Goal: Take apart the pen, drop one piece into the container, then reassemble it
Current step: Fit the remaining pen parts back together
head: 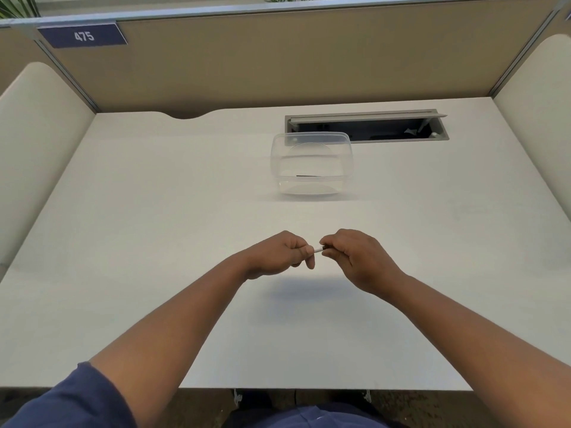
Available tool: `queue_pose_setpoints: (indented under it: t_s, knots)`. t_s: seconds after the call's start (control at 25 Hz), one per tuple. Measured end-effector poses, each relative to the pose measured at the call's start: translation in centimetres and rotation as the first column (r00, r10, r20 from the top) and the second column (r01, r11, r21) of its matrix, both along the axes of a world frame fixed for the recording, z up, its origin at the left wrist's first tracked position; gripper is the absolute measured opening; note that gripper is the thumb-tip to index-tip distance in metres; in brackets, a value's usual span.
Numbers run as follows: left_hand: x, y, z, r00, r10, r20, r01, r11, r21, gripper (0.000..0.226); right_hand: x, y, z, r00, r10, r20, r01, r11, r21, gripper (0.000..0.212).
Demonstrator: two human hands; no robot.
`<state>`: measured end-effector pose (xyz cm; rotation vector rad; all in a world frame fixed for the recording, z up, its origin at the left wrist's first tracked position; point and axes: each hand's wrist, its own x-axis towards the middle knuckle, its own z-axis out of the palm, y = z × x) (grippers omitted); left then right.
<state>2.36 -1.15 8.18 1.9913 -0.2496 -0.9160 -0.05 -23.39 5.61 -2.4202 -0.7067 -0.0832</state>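
My left hand [279, 251] is curled tight around the white end of the pen [319, 249], and just beside it my right hand [355, 257] pinches the dark end with its fingertips. The pen lies sideways between my two hands, its long way running left to right, up above the white desk [154, 211], and most of it is hidden in my fingers, so I cannot tell if the two parts are joined. The clear plastic container [311, 163] sits straight ahead, well apart from both hands and a bit nearer my right one, with a thin dark thing inside that I think is a pen piece.
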Motion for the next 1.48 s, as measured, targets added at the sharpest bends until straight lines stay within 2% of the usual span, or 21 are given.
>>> queue_pose_setpoints:
  t_s: [0.12,0.28,0.4,0.52,0.6,0.68,0.72,0.8,0.84,0.88,0.92,1.0,1.08,1.16,1.24,1.32,1.4,1.48]
  knots:
    - [0.4,0.1,0.2,0.991,-0.004,-0.131,-0.002,0.999,-0.048,0.037,0.2,0.2,-0.1,0.993,0.034,0.117,-0.032,0.999,-0.012,0.016]
    - [0.6,0.5,0.3,0.968,-0.029,-0.251,0.004,0.995,-0.098,0.035,0.4,0.1,-0.1,0.987,0.072,0.143,-0.071,0.997,-0.017,0.017]
    - [0.6,0.7,0.3,0.96,-0.056,-0.275,0.027,0.994,-0.11,0.034,0.4,0.0,0.0,0.983,0.117,0.142,-0.107,0.991,-0.075,0.021]
    - [0.5,0.5,0.4,0.974,-0.077,-0.212,0.059,0.994,-0.092,0.034,0.0,0.1,0.2,0.988,0.092,0.123,-0.08,0.992,-0.103,0.023]
    - [0.2,0.3,0.6,0.987,-0.068,-0.143,0.062,0.997,-0.047,0.034,-0.3,0.5,0.6,1.0,0.016,-0.009,-0.017,0.996,-0.082,0.023]
    - [0.0,0.2,0.5,0.997,-0.043,-0.062,0.044,0.999,0.014,0.035,-0.7,1.3,1.2,0.954,-0.09,-0.287,0.085,0.996,-0.029,0.026]
    - [-0.1,0.0,0.5,0.999,-0.046,-0.009,0.046,0.997,0.06,0.035,-0.7,1.6,1.6,0.882,-0.147,-0.448,0.167,0.986,0.006,0.027]
    - [-0.4,-0.4,0.3,0.982,-0.115,0.148,0.079,0.97,0.23,0.031,-0.5,1.8,2.1,0.654,-0.186,-0.733,0.356,0.931,0.081,0.027]
    - [-0.6,-0.7,0.2,0.959,-0.168,0.228,0.087,0.941,0.328,0.029,-0.4,1.7,2.2,0.534,-0.148,-0.832,0.424,0.899,0.113,0.028]
    - [-0.8,-1.0,0.2,0.941,-0.196,0.276,0.081,0.921,0.38,0.028,-0.4,1.6,2.2,0.462,-0.104,-0.881,0.458,0.878,0.137,0.029]
    - [-0.9,-1.1,0.2,0.94,-0.19,0.283,0.071,0.921,0.382,0.028,-0.4,1.5,2.2,0.456,-0.086,-0.886,0.449,0.882,0.146,0.03]
    - [-0.7,-0.9,0.2,0.968,-0.144,0.205,0.073,0.944,0.321,0.03,-0.6,1.3,2.0,0.595,-0.126,-0.794,0.336,0.936,0.103,0.029]
    - [-0.6,-0.5,0.1,0.987,-0.115,0.116,0.085,0.968,0.237,0.033,-0.8,0.9,1.4,0.806,-0.139,-0.576,0.2,0.979,0.044,0.022]
    - [-0.6,-0.1,0.3,0.996,-0.08,0.04,0.074,0.988,0.135,0.036,-1.0,0.3,0.6,0.942,-0.05,-0.331,0.075,0.995,0.062,0.012]
    - [-0.4,0.1,0.2,0.997,-0.066,-0.045,0.068,0.997,0.048,0.036,-1.0,-0.3,-0.1,0.994,0.032,-0.104,-0.031,0.999,0.007,0.012]
    - [-0.3,0.2,0.3,0.99,-0.081,-0.118,0.081,0.997,-0.009,0.035,-0.9,-0.5,-0.4,0.996,0.072,0.048,-0.068,0.994,-0.09,0.009]
    - [-0.5,0.1,0.4,0.988,-0.081,-0.134,0.077,0.996,-0.034,0.034,-0.9,-0.6,-0.3,0.992,0.063,0.111,-0.05,0.992,-0.115,0.007]
    - [-0.8,-0.2,0.3,0.995,-0.04,-0.088,0.038,0.999,-0.02,0.035,-1.2,-0.2,0.0,0.997,0.025,0.077,-0.019,0.997,-0.075,0.011]
